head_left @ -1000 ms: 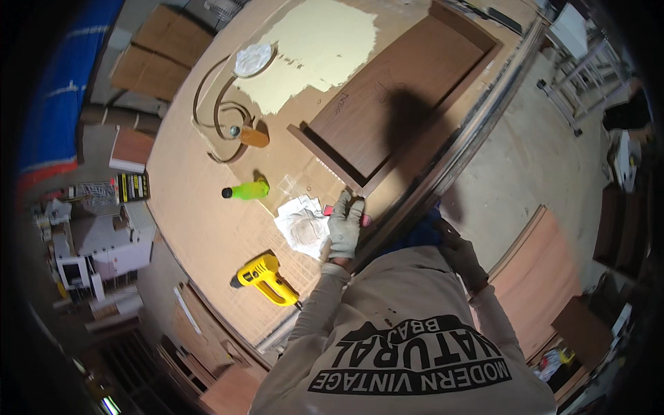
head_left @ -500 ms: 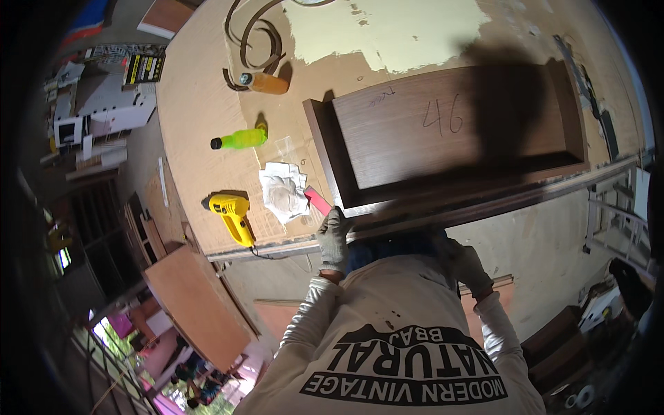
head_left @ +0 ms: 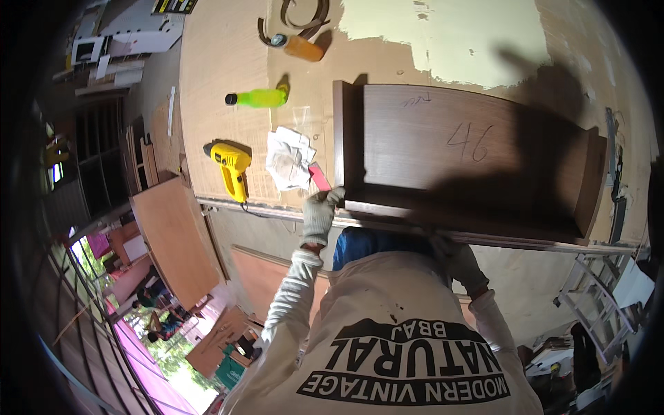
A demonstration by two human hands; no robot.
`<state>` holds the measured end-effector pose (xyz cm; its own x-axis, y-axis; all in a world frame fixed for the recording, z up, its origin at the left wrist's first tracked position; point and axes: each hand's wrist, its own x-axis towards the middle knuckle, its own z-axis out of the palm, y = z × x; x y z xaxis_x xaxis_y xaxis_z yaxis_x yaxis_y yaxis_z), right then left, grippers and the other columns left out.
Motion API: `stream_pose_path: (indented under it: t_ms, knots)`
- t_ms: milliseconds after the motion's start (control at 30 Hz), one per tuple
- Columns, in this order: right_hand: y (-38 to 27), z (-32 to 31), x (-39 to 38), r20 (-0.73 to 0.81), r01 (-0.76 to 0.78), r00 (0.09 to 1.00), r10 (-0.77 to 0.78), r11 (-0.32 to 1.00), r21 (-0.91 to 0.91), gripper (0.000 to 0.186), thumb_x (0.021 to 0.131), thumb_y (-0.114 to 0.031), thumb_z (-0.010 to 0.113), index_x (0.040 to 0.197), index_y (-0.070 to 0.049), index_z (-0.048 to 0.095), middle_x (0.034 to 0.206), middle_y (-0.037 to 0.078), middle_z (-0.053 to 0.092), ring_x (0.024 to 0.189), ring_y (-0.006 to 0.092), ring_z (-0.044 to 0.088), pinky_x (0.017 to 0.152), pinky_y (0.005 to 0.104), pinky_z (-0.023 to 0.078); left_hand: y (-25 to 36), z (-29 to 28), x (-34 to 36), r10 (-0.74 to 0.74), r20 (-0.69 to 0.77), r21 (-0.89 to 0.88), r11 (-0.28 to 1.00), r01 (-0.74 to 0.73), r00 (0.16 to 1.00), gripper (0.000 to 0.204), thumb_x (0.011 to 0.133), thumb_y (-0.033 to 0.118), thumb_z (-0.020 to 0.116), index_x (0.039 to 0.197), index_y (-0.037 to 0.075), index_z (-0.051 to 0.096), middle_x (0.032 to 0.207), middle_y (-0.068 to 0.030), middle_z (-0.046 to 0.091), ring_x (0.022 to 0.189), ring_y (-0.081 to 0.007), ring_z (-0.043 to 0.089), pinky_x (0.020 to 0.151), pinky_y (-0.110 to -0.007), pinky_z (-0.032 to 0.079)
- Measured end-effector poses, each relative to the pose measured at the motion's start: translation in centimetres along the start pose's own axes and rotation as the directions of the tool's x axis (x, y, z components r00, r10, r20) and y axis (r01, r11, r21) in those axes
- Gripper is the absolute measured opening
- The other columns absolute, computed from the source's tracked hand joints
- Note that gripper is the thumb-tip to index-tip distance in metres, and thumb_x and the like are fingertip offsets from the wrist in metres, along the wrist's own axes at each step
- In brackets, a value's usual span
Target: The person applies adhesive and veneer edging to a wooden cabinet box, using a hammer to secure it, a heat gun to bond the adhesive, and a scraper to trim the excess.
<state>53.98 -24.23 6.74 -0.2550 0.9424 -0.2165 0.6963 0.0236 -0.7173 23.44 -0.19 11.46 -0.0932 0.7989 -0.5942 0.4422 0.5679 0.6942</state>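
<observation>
A dark brown wooden drawer-like box (head_left: 432,124), with raised sides and pencil marks on its flat inner face, lies along the worktable's front edge. My left hand (head_left: 321,216), in a grey knit glove, has its fingers closed at the box's near left corner. Touching or almost touching those fingers is a flat pinkish-red piece (head_left: 319,178), beside a crumpled white cloth (head_left: 289,159). Also gloved, my right hand (head_left: 465,263) is in shadow below the box's near side, close to my body. Its fingers are hidden there.
On the worktable (head_left: 214,83) lie a yellow heat gun (head_left: 229,169), a green bottle (head_left: 259,97), an orange bottle (head_left: 301,47) and curled brown strips (head_left: 315,17). A metal ladder (head_left: 595,294) stands at right. A large board (head_left: 176,242) leans at left.
The whole view has turned, so the table edge now slopes down to the right. My left hand stays by the box's near left corner; my right hand remains low by my body.
</observation>
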Motion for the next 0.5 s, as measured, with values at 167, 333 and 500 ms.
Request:
stream_pose_path:
  t_ms: [167, 333, 500]
  knots:
    - [-1.2, 0.2, 0.6, -0.070, 0.098, 0.993, -0.097, 0.995, 0.013, 0.073, 0.093, -0.010, 0.060, 0.162, -0.020, 0.039, 0.124, 0.015, 0.071, 0.078, 0.0324, 0.073, 0.062, 0.0445, 0.060, 0.1, -0.6, 2.9, -0.059, 0.084, 0.013, 0.998, 0.058, 0.995, 0.033, 0.095, 0.030, 0.081, 0.101, -0.002, 0.076, 0.075, 0.0035, 0.064, 0.065, -0.0094, 0.054, 0.061, -0.028, 0.045]
    - [-3.7, 0.3, -0.6, 0.212, -0.088, 0.974, 0.084, 0.996, 0.007, 0.078, 0.091, -0.008, 0.060, 0.164, -0.023, 0.036, 0.115, 0.014, 0.074, 0.073, 0.0337, 0.073, 0.060, 0.0433, 0.060, -3.6, -2.4, 0.1, 0.067, 0.254, -0.303, 0.953, 0.014, 0.965, 0.035, 0.099, 0.011, 0.073, 0.130, -0.005, 0.069, 0.099, -0.0030, 0.074, 0.092, -0.0094, 0.066, 0.085, -0.024, 0.054]
    - [-6.8, 2.4, -1.5, 0.013, -0.047, 0.999, 0.048, 0.998, -0.052, 0.075, 0.092, -0.006, 0.060, 0.162, -0.021, 0.038, 0.153, 0.008, 0.055, 0.083, 0.0351, 0.074, 0.065, 0.0426, 0.063, -9.6, -9.4, 5.1, 0.320, 0.154, 0.219, 0.912, -0.348, 0.935, 0.034, 0.096, 0.002, 0.064, 0.129, 0.003, 0.072, 0.113, -0.0103, 0.078, 0.105, -0.0212, 0.072, 0.094, -0.034, 0.056]
